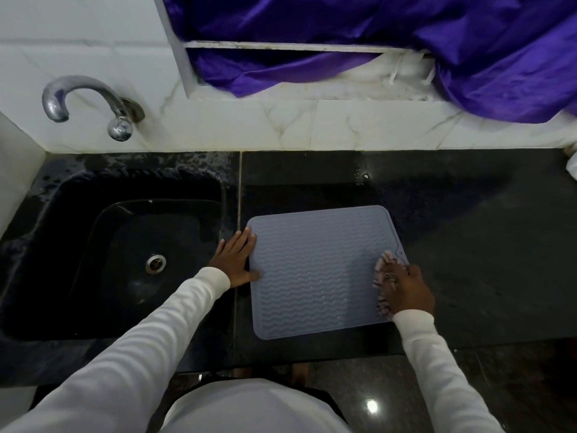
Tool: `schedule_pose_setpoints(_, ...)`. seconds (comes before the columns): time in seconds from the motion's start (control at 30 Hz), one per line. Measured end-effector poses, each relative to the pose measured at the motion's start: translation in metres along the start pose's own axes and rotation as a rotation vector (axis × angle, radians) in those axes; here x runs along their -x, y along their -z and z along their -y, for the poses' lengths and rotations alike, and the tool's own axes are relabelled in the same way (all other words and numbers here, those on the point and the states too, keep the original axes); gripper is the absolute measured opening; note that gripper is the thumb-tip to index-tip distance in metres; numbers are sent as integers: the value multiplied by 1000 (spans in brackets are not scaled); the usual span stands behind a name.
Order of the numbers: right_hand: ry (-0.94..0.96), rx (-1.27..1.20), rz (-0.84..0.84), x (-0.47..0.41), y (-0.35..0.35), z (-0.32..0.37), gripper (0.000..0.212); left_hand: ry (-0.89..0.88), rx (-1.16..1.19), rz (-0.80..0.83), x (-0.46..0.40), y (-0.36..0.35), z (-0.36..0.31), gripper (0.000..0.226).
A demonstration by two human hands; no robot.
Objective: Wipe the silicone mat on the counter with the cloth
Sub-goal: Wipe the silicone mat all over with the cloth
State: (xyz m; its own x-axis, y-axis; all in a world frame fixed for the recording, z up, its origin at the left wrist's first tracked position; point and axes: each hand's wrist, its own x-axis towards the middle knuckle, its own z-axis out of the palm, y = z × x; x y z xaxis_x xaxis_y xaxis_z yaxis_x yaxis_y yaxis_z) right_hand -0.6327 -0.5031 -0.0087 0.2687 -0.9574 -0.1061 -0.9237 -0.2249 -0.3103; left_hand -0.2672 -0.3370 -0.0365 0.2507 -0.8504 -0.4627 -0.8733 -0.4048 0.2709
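Right now the right hand (406, 289) bunches the cloth (384, 276) in curled fingers and presses it onto the right edge of the silicone mat (318, 273), which lies flat on the dark table (468, 232) just beside the sink (125, 245). Nearly all the mat's ribbed surface stretches leftward from that hand, toward the left hand (239, 257), which rests flat with straight fingers on the mat's left edge, likely pinning it. A stroke across toward the left hand looks next.
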Motion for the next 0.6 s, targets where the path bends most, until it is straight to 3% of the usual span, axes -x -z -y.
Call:
schedule_pose_setpoints(0.1, 190, -98, 3, 18, -17, 49, 31, 1, 21, -12, 0, -2, 2, 97)
schedule_pose_setpoints(0.23, 492, -168, 15, 58, -46, 119, 36, -9, -38, -62, -1, -13, 5, 96)
schedule_pose_setpoints(0.3, 636, -65, 127, 77, -70, 138, 45, -9, -43, -79, -2, -15, 6, 97)
schedule_pose_setpoints(0.37, 597, 2, 286, 86, -80, 140, 54, -13, -47, -90, -3, -16, 7, 98)
schedule_pose_setpoints(0.6, 356, 47, 270, 55, -43, 62, 41, -20, -25, -104, -3, -16, 9, 99)
